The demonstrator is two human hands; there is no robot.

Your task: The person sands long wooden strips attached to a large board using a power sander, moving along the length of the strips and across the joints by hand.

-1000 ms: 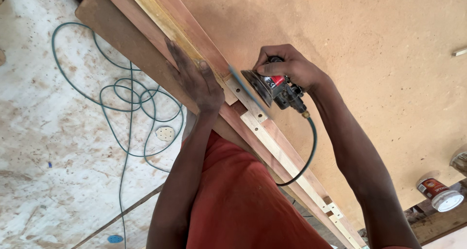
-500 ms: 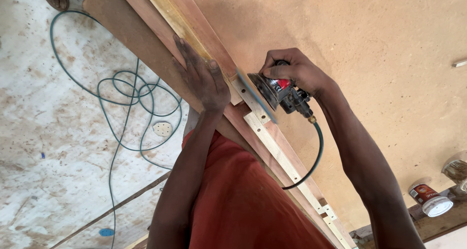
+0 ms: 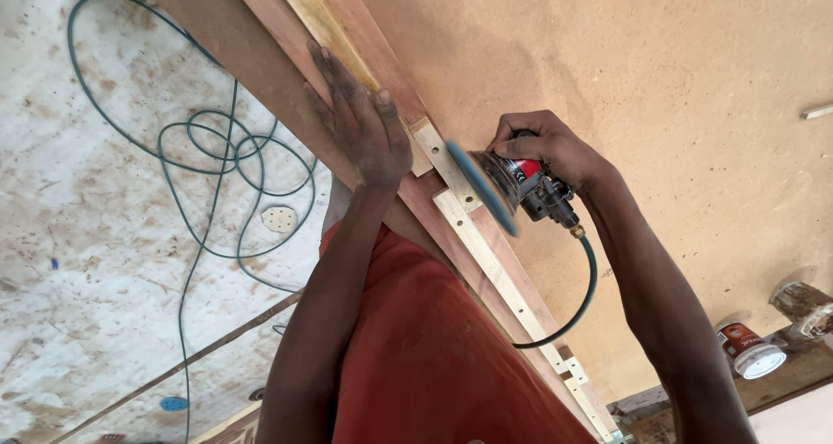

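The sander [image 3: 508, 184] is being tipped up off the pale strip [image 3: 486, 253] by the right hand [image 3: 547, 145], disc edge now lifted, while the left hand [image 3: 364, 123] is being slid further up the wooden edge [image 3: 286, 45].

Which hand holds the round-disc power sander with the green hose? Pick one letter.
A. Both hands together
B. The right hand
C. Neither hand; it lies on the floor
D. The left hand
B. The right hand wraps the body of the round-disc power sander at the long reddish wooden board, while the left hand lies flat on that board, apart from the tool.
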